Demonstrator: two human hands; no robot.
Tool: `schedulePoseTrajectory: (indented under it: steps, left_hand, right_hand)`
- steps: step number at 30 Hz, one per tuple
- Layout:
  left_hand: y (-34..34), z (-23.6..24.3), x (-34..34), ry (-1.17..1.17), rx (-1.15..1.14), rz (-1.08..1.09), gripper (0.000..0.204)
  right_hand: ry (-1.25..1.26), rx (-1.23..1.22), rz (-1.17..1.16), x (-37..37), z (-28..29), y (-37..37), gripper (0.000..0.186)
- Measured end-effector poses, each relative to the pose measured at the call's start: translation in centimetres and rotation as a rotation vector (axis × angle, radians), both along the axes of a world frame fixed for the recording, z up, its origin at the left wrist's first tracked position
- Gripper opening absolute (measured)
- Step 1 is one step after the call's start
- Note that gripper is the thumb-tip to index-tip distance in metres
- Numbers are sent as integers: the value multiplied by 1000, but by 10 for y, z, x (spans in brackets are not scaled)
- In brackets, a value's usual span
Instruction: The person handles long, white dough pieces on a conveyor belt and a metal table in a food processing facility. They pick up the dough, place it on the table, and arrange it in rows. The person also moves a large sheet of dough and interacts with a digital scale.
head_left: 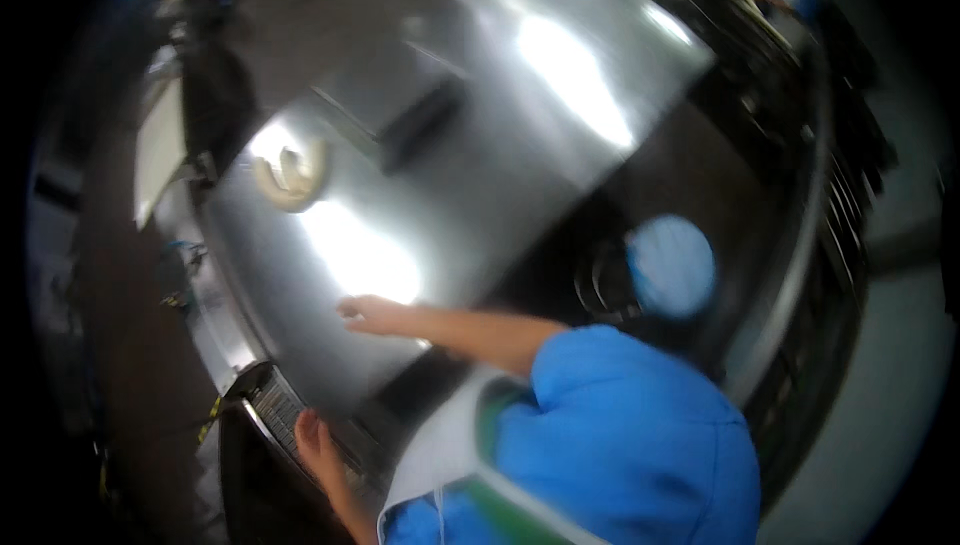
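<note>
Head view: blurred coil (294,199), possibly dough

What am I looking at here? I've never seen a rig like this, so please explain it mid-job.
There's no machine: these are a person's two bare hands. The single picture comes from a head-worn camera looking down; its wide lens bends straight edges. The right hand is over a shiny metal table; the left hand is near a slatted metal strip. Neither appears to hold anything, though it's blurry. On the table lies a pale curved ring, perhaps dough.
</note>
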State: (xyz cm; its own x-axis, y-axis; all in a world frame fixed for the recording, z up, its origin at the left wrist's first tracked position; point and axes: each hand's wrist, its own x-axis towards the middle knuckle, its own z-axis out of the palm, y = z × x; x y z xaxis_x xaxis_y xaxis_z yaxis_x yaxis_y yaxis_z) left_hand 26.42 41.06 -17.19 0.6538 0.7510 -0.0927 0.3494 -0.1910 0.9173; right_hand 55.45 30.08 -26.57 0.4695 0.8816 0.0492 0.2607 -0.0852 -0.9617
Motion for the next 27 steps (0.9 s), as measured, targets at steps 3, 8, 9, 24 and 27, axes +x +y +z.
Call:
schedulePoseTrajectory:
  steps: [3, 8, 9, 24, 27]
  left_hand:
    - [-22, -35, -2, -34, -87, -113, 38]
    - [-54, -17, 42, 119, 13, -209, 29]
    - [-58, -16, 52, 139, 91, -193, 28]
    - [-126, -43, 147, 644, 717, -631, 59]
    - [-136, -52, 220, 871, 632, -668, 58]
  right_hand:
    - [347, 10, -101, -7, 37, -55, 40]
    - [840, 118, -362, -19, 18, -157, 38]
    - [875, 106, -415, -15, 29, -185, 36]
    - [1123, 251, -599, 74, 26, -435, 29]
    - [907, 126, -515, 103, -2, -460, 30]
